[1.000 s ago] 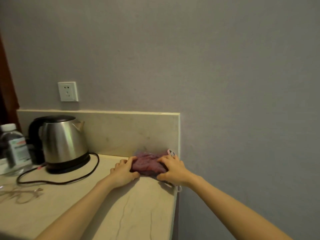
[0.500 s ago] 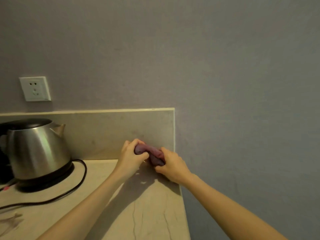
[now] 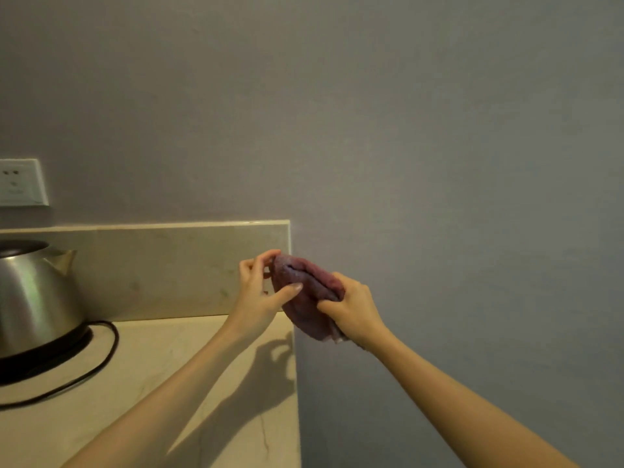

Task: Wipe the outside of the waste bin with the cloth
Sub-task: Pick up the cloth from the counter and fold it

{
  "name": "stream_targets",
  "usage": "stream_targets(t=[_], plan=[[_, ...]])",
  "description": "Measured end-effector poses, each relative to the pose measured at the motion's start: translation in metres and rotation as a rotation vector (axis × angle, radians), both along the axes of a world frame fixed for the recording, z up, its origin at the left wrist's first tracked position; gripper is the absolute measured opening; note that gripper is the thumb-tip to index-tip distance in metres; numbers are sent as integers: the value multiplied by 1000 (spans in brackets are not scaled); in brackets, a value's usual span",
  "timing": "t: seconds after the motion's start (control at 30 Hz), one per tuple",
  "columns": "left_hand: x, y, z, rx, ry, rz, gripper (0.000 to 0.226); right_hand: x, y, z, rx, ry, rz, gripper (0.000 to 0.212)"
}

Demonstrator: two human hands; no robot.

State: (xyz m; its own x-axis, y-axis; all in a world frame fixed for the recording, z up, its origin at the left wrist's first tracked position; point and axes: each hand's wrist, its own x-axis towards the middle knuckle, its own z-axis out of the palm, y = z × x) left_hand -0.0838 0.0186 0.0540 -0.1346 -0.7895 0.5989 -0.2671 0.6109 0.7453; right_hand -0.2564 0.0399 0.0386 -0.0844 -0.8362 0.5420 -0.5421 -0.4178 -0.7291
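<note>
Cloth (image 3: 305, 292) lifted off counter (image 3: 162, 383); both hands gripping, raised

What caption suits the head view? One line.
Left hand and right hand hold a purple cloth above the countertop edge, kettle at left.

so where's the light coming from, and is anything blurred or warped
Head view: dim warm light, seemingly from above left, the left hand throwing a shadow down-right onto the counter; pale glare streaks on the kettle; the cloth looks slightly soft; the wide lens slants the socket.
</note>
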Motion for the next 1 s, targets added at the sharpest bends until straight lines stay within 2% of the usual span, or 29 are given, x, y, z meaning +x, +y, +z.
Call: stream_targets(t=[0.13, 0.3, 0.37, 0.43, 0.53, 0.7, 0.77, 0.87, 1.0], plan=[[-50, 27, -3, 214, 58, -69, 57, -48, 31, 2, 20, 105, -64, 15], [-118, 57, -13, 356, -53, -61, 59, -119, 78, -6, 76, 157, -96, 36], [-145, 74, -16, 359, -88, -125, 51, -150, 100, -10, 97, 167, -104, 31], [-171, 93, -16, 289, -135, -154, 46, -181, 122, -11, 105, 172, -122, 20], [-204, 121, -16, 28, -370, -50, 60, -220, 153, -9, 109, 182, -144, 23], [-244, 154, -22, -243, -655, -129, 67, -270, 196, -5, 121, 183, -183, 22], [-256, 161, -28, -326, -705, -126, 55, -285, 208, -6, 126, 191, -210, 20], [-271, 170, -31, -412, -665, -139, 27, -299, 221, -12, 127, 252, -218, 20], [-285, 177, -33, -422, -726, -57, 27, -307, 226, -22, 201, 382, -284, 36]])
